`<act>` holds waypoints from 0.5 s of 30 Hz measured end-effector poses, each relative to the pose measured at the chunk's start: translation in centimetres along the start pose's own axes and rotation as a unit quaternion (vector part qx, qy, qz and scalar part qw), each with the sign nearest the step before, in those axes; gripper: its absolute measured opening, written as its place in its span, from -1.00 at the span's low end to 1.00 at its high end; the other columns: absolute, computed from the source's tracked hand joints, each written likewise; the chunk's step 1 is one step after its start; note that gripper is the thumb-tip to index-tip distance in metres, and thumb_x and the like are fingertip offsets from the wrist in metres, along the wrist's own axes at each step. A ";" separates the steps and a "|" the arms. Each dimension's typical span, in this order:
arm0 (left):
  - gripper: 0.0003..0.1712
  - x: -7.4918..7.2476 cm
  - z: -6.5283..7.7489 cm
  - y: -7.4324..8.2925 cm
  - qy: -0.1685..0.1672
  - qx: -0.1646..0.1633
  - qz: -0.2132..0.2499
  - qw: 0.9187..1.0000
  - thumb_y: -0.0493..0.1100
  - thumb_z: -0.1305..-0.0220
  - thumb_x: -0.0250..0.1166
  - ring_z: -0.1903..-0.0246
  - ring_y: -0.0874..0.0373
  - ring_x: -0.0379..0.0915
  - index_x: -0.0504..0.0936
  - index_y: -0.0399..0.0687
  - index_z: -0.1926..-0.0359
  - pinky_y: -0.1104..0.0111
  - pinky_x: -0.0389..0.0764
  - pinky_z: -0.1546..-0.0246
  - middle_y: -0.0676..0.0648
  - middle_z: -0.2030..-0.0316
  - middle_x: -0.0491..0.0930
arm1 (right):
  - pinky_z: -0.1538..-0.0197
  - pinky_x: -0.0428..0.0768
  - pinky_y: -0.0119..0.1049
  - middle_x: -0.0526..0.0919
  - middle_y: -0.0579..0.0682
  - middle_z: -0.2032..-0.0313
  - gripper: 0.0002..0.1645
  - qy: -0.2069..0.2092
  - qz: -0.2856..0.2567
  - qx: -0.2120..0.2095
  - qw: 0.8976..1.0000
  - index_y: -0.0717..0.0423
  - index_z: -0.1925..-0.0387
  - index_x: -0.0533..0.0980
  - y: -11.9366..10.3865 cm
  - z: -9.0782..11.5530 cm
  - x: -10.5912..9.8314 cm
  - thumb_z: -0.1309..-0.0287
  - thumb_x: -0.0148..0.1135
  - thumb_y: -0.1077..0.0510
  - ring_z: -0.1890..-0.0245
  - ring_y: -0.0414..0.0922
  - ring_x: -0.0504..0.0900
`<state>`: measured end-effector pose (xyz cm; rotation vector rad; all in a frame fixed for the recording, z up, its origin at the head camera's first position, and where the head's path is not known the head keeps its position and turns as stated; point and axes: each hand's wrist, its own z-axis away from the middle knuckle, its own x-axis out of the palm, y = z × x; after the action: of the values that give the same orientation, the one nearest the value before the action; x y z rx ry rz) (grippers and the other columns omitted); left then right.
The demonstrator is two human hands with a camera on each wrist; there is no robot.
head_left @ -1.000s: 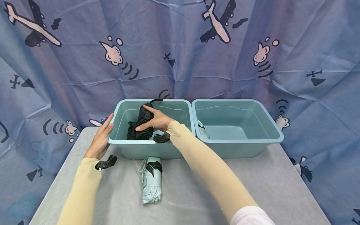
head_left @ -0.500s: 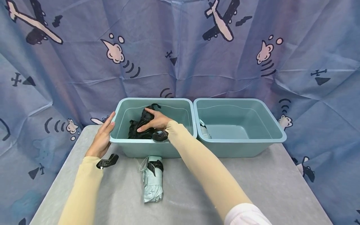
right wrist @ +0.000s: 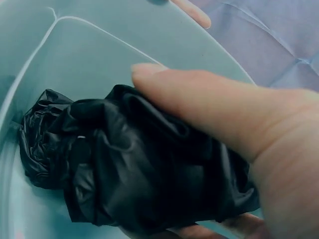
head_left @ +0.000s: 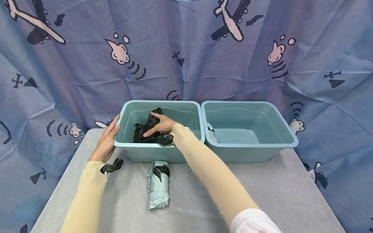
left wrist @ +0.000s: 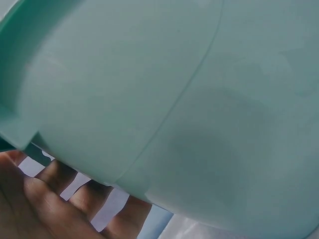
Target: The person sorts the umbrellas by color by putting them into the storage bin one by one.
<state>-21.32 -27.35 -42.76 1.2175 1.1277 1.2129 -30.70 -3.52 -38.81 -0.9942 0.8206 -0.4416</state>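
Note:
A black folded umbrella (head_left: 151, 124) lies slanted inside the left bin (head_left: 163, 152), its cloth crumpled. My right hand (head_left: 163, 124) grips this umbrella from above and the right. In the right wrist view the thumb lies along the top of the black cloth (right wrist: 144, 164), and fingers show under it. My left hand (head_left: 105, 142) rests against the left end of the same bin at its rim, fingers fairly straight. The left wrist view shows those fingers (left wrist: 89, 196) at the edge of the green bin wall (left wrist: 149, 99). On the table before the bin lies a light green folded umbrella (head_left: 159, 191) with a cord loop.
A second green bin (head_left: 247, 153) stands close against the right side of the first. Inside its left end lies a pale object with a dark part (head_left: 213, 134), partly hidden by the wall. A patterned blue curtain (head_left: 157, 48) hangs behind the grey table (head_left: 198, 200).
The black umbrella sinks slightly lower into the left bin with my right hand still gripping it, and its strap drops from the back rim. My left hand stays at the bin's left end.

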 end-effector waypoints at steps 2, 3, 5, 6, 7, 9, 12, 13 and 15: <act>-0.35 0.0 0.0 0.0 0.000 0.001 0.002 1.000 0.06 -0.67 -0.19 -0.55 -0.09 -0.24 -0.17 0.43 -0.63 -0.15 -0.02 -0.45 0.01 -0.62 -0.27 | -0.44 0.26 -0.03 -0.02 0.11 -0.58 0.26 0.001 0.009 -0.002 1.000 -0.10 -0.61 0.05 0.0 -0.1 0.0 0.00 0.61 0.09 -0.55 0.06 0.01; -0.35 0.0 0.0 0.0 -0.001 0.002 0.003 1.000 0.05 -0.67 -0.20 -0.55 -0.09 -0.24 -0.17 0.43 -0.63 -0.15 -0.02 -0.45 0.01 -0.62 -0.26 | -0.44 0.26 -0.04 -0.01 0.11 -0.58 0.26 0.001 0.013 -0.002 1.000 -0.09 -0.61 0.05 0.0 -0.1 0.0 0.00 0.61 0.08 -0.55 0.05 0.01; -0.35 0.0 0.0 0.0 -0.001 0.003 0.004 1.000 0.04 -0.67 -0.20 -0.55 -0.09 -0.23 -0.17 0.41 -0.63 -0.15 -0.02 -0.45 0.01 -0.62 -0.26 | -0.44 0.25 -0.06 -0.01 0.10 -0.58 0.26 0.000 0.017 0.002 1.000 -0.10 -0.61 0.05 0.0 -0.1 0.0 0.00 0.62 0.07 -0.55 0.04 0.02; -0.35 0.0 0.0 0.0 -0.002 0.003 0.004 1.000 0.04 -0.67 -0.20 -0.55 -0.09 -0.23 -0.18 0.40 -0.63 -0.15 -0.01 -0.45 0.01 -0.62 -0.26 | -0.44 0.25 -0.06 0.00 0.10 -0.58 0.26 -0.001 0.018 0.004 1.000 -0.11 -0.61 0.05 -0.1 -0.1 0.0 0.00 0.62 0.07 -0.55 0.04 0.01; -0.35 0.0 0.0 0.0 -0.002 0.003 0.003 1.000 0.04 -0.67 -0.20 -0.55 -0.09 -0.22 -0.18 0.39 -0.63 -0.15 -0.01 -0.45 0.01 -0.62 -0.26 | -0.44 0.25 -0.06 0.00 0.10 -0.58 0.26 -0.001 0.017 0.007 1.000 -0.11 -0.61 0.06 -0.1 -0.1 0.0 0.00 0.62 0.07 -0.55 0.04 0.01; -0.35 0.0 -0.1 0.0 -0.002 0.002 0.003 1.000 0.04 -0.67 -0.20 -0.55 -0.10 -0.21 -0.19 0.39 -0.63 -0.15 0.00 -0.44 0.01 -0.62 -0.25 | -0.45 0.25 -0.07 -0.01 0.09 -0.58 0.25 -0.002 0.018 0.009 1.000 -0.12 -0.61 0.06 -0.1 0.0 0.0 -0.01 0.61 0.06 -0.55 0.04 0.01; -0.34 0.0 -0.1 0.0 -0.001 0.003 0.004 1.000 0.04 -0.67 -0.20 -0.54 -0.11 -0.20 -0.19 0.36 -0.64 -0.16 0.01 -0.44 0.00 -0.62 -0.25 | -0.45 0.23 -0.05 -0.02 0.11 -0.58 0.23 -0.005 0.019 0.009 1.000 -0.11 -0.61 0.07 -0.1 -0.1 0.0 -0.03 0.60 0.06 -0.55 0.05 0.00; -0.34 0.0 -0.1 0.0 0.000 0.003 0.004 1.000 0.04 -0.67 -0.20 -0.54 -0.11 -0.20 -0.20 0.35 -0.64 -0.16 0.01 -0.44 0.01 -0.62 -0.25 | -0.45 0.24 -0.05 -0.02 0.11 -0.58 0.23 -0.006 0.017 0.010 1.000 -0.12 -0.61 0.07 -0.1 -0.1 0.1 -0.03 0.60 0.07 -0.55 0.05 0.00; -0.33 0.0 -0.1 -0.1 -0.001 0.004 0.005 1.000 0.04 -0.67 -0.19 -0.54 -0.11 -0.19 -0.20 0.34 -0.64 -0.16 0.01 -0.44 0.00 -0.62 -0.25 | -0.44 0.24 -0.06 -0.04 0.11 -0.59 0.22 -0.010 0.015 0.014 1.000 -0.14 -0.61 0.08 -0.1 -0.1 0.1 -0.04 0.60 0.07 -0.55 0.04 0.00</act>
<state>-21.38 -27.39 -42.83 1.2322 1.1276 1.2159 -30.71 -3.67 -38.84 -0.9585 0.8089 -0.4169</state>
